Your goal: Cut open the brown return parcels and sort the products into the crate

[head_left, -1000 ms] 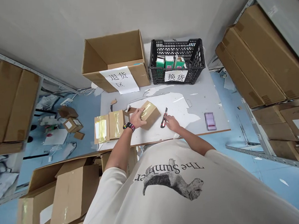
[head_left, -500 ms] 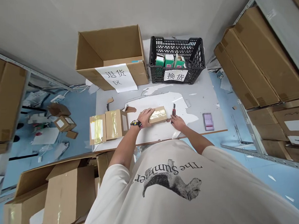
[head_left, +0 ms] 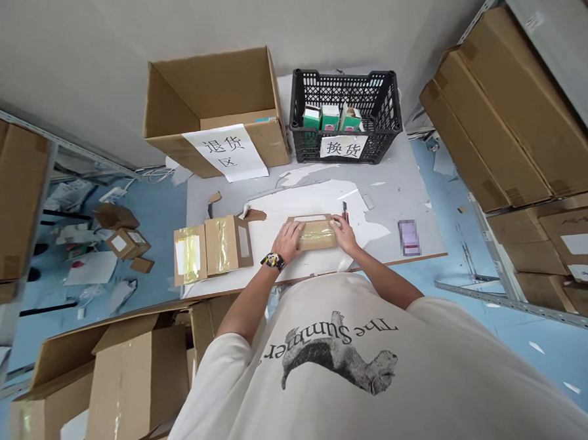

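A small cardboard box with a strip of shiny yellowish tape along it lies on the table before me. My left hand grips its left end, the fingers over the top. At the other end my right hand is closed on the box's right side. A white strip shows along the box's far edge. Just beyond my right hand lies a red and black utility knife, partly hidden by the hand. To the left, two taped cardboard boxes stand side by side.
At the back of the table stand a large open carton and a black plastic crate holding green-and-white boxes. A purple item, blurred, lies at right. Cartons crowd the lower left; shelves of boxes flank the right.
My right hand has let go of the utility knife, which stays on the table, and has taken the box's right end. The box has turned and shifted slightly right and nearer.
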`<move>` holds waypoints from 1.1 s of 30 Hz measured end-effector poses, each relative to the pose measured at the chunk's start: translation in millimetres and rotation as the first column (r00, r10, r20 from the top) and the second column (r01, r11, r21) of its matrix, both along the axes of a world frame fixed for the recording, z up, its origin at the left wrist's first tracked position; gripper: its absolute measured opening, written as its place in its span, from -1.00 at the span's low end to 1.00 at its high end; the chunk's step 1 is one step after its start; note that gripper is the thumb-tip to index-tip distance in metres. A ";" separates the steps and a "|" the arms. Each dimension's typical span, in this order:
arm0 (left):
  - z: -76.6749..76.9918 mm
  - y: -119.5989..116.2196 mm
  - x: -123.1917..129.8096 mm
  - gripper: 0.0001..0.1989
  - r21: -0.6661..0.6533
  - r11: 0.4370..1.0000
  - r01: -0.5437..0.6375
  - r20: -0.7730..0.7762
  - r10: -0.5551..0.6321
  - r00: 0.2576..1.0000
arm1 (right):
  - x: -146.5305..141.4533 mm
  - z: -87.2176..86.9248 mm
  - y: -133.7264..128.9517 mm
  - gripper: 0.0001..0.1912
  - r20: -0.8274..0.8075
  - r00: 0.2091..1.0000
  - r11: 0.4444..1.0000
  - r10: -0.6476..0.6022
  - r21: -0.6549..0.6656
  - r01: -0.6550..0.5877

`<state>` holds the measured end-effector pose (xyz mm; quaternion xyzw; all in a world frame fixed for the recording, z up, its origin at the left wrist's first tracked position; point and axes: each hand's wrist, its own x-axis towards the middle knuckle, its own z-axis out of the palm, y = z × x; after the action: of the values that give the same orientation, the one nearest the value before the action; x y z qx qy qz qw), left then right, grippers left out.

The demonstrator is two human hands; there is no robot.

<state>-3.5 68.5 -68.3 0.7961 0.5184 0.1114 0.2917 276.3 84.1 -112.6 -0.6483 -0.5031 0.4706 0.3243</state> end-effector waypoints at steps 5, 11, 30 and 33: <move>-13.6 -51.1 -8.8 -0.10 -0.052 0.993 -0.105 0.074 0.109 0.991 | 1.1 -0.5 -41.6 -0.44 -0.041 0.999 1.000 -0.010 -0.017 0.009; -41.4 -81.4 -13.6 -0.14 -0.315 0.809 -0.495 0.209 0.568 0.796 | 7.1 -22.3 -86.9 -0.10 -0.023 0.998 0.989 0.064 -0.129 -0.067; -48.2 -54.3 -5.3 -0.46 -0.499 0.608 -0.618 0.342 0.793 0.504 | 16.7 -17.1 -58.3 -0.28 -0.082 0.996 0.994 -0.034 -0.108 0.025; -56.2 -54.1 -7.3 -0.36 -0.475 0.623 -0.621 0.274 0.775 0.569 | 10.2 -21.0 -58.2 -0.21 -0.048 0.998 0.988 -0.051 -0.146 0.043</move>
<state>-10.8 14.4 -124.6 0.4106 0.7209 0.3142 0.4615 286.6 25.9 -133.6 -0.6696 -0.4436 0.5145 0.3002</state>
